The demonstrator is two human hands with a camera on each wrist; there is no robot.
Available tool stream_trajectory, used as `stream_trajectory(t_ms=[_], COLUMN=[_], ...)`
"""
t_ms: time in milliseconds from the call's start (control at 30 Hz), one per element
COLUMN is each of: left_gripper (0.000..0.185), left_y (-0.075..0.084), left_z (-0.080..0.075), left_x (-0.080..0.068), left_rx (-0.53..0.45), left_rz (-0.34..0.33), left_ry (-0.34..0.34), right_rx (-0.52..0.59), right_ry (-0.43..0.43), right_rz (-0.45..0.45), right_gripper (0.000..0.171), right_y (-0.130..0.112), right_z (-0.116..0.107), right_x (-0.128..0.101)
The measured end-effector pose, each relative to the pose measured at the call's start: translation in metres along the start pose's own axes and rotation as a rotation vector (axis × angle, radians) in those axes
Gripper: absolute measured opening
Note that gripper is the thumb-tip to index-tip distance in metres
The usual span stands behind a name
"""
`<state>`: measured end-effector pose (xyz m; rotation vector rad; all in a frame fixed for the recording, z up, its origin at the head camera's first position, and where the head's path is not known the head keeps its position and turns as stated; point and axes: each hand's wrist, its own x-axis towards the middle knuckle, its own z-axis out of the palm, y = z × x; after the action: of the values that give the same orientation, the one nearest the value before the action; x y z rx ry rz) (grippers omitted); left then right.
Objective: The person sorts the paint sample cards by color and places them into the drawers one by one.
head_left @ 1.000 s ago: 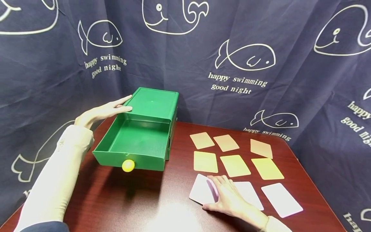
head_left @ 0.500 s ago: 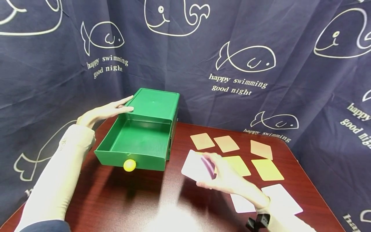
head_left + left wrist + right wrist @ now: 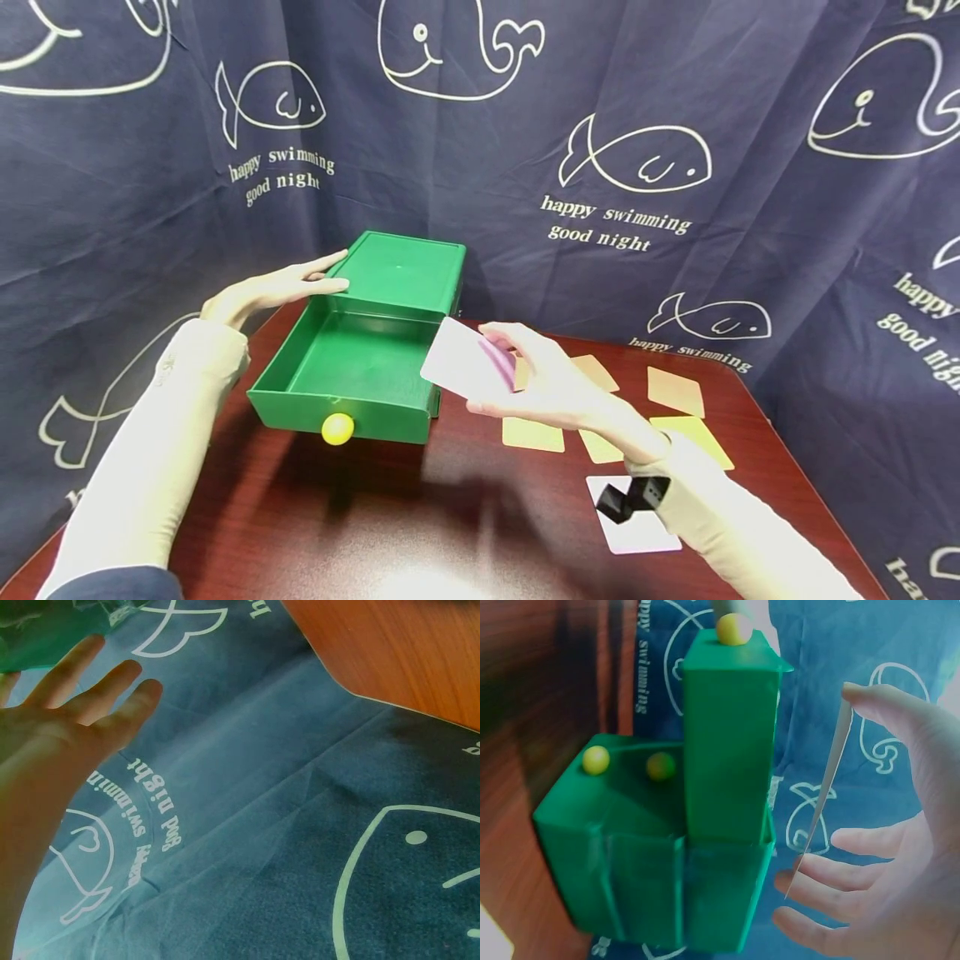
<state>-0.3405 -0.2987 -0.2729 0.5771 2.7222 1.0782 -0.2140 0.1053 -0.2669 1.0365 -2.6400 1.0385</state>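
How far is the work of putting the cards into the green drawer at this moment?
Done: the green drawer is pulled open and looks empty. In hand: the right hand pinches a white card in the air beside its right rim; the left hand rests on the box top. Left: the yellow cards and one white card on the table.

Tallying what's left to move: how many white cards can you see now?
2. One white card is held in the right hand by the green drawer; a second white card lies on the table under that wrist. The forearm may hide more.

Yellow cards [image 3: 532, 434], perhaps six, before a whale-print curtain [image 3: 637, 158].
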Motion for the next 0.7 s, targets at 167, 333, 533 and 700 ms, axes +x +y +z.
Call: stream_trajectory(t_ms=[167,333,533,700], left_gripper=[0.073,0.074,0.074,0.075], left_y=[0.002,0.000,-0.002,-0.002], left_z=[-0.001,0.001,0.001,-0.001], left_x=[-0.001,-0.001,-0.001,0.001], left_rx=[-0.003,-0.016,-0.028,-0.020], left_rz=[-0.014,-0.032,-0.034,-0.039], left_ry=[-0.011,-0.016,-0.016,-0.013], right_rx=[-0.074,-0.125,-0.161,-0.238], right_ry=[-0.018,-0.064,-0.107,-0.137], right_rz=[-0.073,-0.067,-0.094,-0.139], right_gripper=[0.076,0.077,0.076,0.074], right_y=[-0.015,-0.030,-0.039,-0.040], right_z=[0.012,0.028,0.045,0.057], right_x=[0.027,0.048,0.069,0.079])
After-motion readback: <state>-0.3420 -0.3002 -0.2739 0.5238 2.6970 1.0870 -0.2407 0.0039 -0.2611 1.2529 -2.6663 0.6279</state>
